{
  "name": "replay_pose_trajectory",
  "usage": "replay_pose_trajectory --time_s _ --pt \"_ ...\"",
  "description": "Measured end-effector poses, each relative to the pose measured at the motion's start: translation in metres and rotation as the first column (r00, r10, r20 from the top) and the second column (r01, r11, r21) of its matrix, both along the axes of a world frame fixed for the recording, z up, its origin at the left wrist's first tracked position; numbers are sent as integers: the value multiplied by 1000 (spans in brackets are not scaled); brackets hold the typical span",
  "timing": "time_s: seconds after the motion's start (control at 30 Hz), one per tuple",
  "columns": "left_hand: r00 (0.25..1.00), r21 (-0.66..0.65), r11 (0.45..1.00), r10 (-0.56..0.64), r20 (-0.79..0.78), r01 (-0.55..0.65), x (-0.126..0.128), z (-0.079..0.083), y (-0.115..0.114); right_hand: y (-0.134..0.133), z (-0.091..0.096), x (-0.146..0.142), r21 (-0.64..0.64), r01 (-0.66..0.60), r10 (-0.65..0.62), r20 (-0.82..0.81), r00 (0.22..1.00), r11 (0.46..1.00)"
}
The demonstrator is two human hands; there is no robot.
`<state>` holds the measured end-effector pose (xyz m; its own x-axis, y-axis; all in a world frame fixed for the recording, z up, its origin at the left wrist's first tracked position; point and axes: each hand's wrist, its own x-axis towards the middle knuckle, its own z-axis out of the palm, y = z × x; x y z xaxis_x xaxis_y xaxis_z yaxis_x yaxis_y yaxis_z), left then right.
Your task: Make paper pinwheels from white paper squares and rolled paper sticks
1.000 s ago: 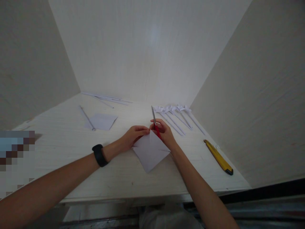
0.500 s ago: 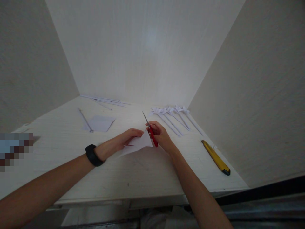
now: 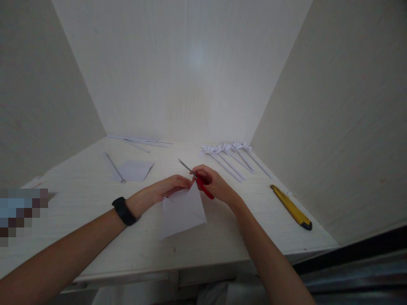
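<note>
My left hand (image 3: 173, 186), with a black band on its wrist, grips the upper edge of a white sheet of paper (image 3: 184, 214). The sheet hangs toward me above the table, its top corner between my two hands. In my right hand (image 3: 216, 184) is a pair of scissors (image 3: 205, 188) with red handles, the metal blades pointing up and to the left. The blades lie beyond the paper's corner, and I see no paper between them. My right fingertips are close to that corner; whether they pinch it I cannot tell.
Paper pinwheel-like pieces on sticks (image 3: 227, 154) lie at the back right. A yellow utility knife (image 3: 291, 207) rests along the right wall. Rolled paper sticks (image 3: 140, 140) lie at the back left, near another paper sheet (image 3: 135, 170) and a single stick (image 3: 114, 167).
The paper has swung down and now shows its broad face. The scissors have tilted further left, and their blades look slightly apart. Both hands stay close together.
</note>
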<state>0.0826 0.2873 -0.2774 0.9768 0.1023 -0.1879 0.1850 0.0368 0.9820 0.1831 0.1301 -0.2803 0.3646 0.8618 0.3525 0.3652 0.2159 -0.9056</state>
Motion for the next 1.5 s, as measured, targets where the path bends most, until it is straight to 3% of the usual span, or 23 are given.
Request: replay_pose_trajectory --time_s 0.13,0.33,0.47,0.57,0.73,0.97,1.2,1.37,1.5 --pt "998 -124 992 -42 -46 36 3 -7 0 -1 -2 2 -5 89 -88 51 995 996" --pt "991 -40 996 89 96 -86 4 -14 -7 1 -4 5 6 160 -160 36 986 987" --pt "964 55 982 164 208 -179 4 -13 -11 3 -6 8 22 113 -112 -66 992 993" --pt "942 48 978 183 281 -204 4 -13 -12 5 -9 9 55 99 -91 -128 988 994" --pt "936 -5 983 177 306 -184 2 -13 -12 9 -10 8 89 147 -132 -155 979 985" --pt "926 14 979 189 326 -205 1 -8 -15 11 -9 4 121 230 -220 -88 971 966" --pt "900 -5 973 214 379 -230 2 -7 -14 11 -3 1 172 202 -181 -132 975 964" --pt "812 14 928 320 488 -374 1 -3 -13 7 -5 4 77 342 -349 106 931 937" --pt "780 35 909 336 527 -415 1 -1 -11 2 0 -1 17 327 -323 222 920 945"
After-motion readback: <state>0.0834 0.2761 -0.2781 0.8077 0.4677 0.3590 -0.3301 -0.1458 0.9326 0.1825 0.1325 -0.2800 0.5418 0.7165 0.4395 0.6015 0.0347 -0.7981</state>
